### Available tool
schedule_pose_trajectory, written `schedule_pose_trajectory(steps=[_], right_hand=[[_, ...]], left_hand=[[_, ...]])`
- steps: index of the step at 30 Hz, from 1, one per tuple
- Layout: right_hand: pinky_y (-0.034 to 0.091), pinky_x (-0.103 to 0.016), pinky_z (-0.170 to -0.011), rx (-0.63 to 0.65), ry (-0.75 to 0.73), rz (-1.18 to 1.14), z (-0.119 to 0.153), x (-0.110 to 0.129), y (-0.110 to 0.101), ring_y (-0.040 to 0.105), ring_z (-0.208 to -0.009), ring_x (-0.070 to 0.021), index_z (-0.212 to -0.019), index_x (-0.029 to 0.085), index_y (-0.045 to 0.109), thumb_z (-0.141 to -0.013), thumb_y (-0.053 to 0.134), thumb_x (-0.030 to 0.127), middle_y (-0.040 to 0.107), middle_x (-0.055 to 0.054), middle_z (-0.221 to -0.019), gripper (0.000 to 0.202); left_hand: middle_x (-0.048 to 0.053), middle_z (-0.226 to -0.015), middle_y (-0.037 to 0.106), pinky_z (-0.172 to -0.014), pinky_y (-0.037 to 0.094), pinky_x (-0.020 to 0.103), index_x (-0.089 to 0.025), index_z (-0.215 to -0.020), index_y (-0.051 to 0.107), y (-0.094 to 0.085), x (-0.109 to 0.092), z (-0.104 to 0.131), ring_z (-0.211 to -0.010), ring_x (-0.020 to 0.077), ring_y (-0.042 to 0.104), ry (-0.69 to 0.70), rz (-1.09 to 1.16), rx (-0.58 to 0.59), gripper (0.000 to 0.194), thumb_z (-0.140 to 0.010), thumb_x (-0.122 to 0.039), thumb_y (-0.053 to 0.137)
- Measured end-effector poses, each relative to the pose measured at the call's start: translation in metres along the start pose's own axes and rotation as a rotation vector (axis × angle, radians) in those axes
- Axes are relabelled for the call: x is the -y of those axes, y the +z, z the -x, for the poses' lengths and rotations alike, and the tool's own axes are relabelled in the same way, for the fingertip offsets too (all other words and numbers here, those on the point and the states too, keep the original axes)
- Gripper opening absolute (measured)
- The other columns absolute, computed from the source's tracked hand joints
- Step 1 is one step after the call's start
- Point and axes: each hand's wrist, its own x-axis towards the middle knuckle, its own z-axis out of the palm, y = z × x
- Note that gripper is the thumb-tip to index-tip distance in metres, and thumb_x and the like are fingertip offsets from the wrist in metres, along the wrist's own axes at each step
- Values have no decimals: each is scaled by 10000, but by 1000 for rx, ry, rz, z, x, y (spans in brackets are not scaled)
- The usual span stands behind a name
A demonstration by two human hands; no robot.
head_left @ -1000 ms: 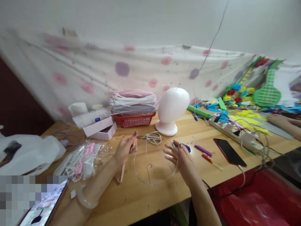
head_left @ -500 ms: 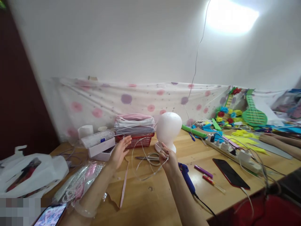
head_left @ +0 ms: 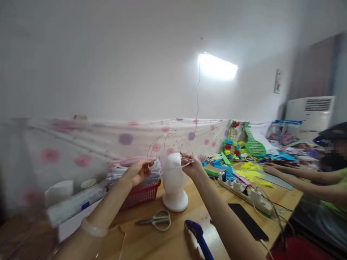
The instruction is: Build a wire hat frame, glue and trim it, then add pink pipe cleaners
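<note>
A thin wire frame (head_left: 169, 134), dome-shaped with several curved wires, is held up at the white foam head (head_left: 173, 180). My left hand (head_left: 138, 172) pinches its left side, in front of the red basket (head_left: 143, 195) of pale bundled strips. On the right side, my right hand (head_left: 190, 164) has its fingers closed on the rim. The wires rise above the top of the foam head; whether they touch it I cannot tell. Scissors (head_left: 159, 220) lie on the table in front of the head's base, and a blue glue gun (head_left: 199, 234) lies to their right.
A power strip (head_left: 244, 196) with plugs and cables and a dark phone (head_left: 248, 221) lie to the right. Beyond are coloured paper scraps, a green guitar-shaped craft (head_left: 255, 144) and another person's arms (head_left: 295, 177). White boxes (head_left: 77, 220) stand at left.
The wire frame has been raised from in front of the foam head to around its top. My left hand, open before, now grips it. The view has tilted up and turned right.
</note>
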Motion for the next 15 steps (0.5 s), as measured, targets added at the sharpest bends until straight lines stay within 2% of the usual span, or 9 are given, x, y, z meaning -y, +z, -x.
schedule_pose_trajectory(steps=[2, 4, 6, 8, 11, 15], right_hand=[[585, -381, -801, -48, 10, 78, -22, 32, -2, 661, -959, -192, -1213, 163, 598, -958, 615, 340, 642, -76, -1175, 310], [575, -416, -849, -113, 25, 154, -38, 52, -10, 651, -1018, -213, -1242, 169, 587, -956, 616, 349, 626, -86, -1226, 340], [567, -433, -871, -187, 42, 225, -49, 59, -22, 644, -1045, -223, -1255, 171, 582, -955, 616, 355, 617, -90, -1250, 354], [563, -440, -881, -254, 62, 287, -55, 55, -37, 641, -1058, -227, -1261, 173, 579, -955, 616, 357, 612, -93, -1261, 360], [562, -441, -885, -312, 105, 364, -60, 41, -58, 640, -1061, -228, -1262, 173, 579, -955, 616, 357, 612, -93, -1263, 360], [563, -440, -882, -319, 167, 448, -65, 29, -77, 642, -1057, -226, -1255, 172, 583, -954, 618, 354, 615, -91, -1257, 354]], left_hand=[[72, -1102, 664, -761, 586, 362, -148, -1153, 620, 21, -19, -40, -893, 181, 667, 30, -46, 12, 276, -955, -340, 613], [91, -1191, 642, -830, 579, 411, -156, -1205, 605, 44, -25, -74, -990, 214, 658, 64, -88, 13, 314, -950, -339, 618], [97, -1230, 629, -866, 569, 436, -162, -1225, 599, 64, -20, -102, -1036, 229, 648, 98, -119, 1, 330, -947, -339, 621], [100, -1250, 621, -884, 563, 446, -168, -1234, 596, 77, -7, -123, -1056, 234, 642, 121, -134, -23, 335, -950, -344, 616], [102, -1259, 617, -891, 561, 450, -172, -1244, 591, 82, 16, -144, -1062, 236, 640, 132, -146, -43, 340, -954, -349, 610], [95, -1213, 636, -856, 573, 428, -163, -1221, 600, 70, 42, -158, -1016, 223, 654, 119, -175, -17, 327, -954, -353, 610]])
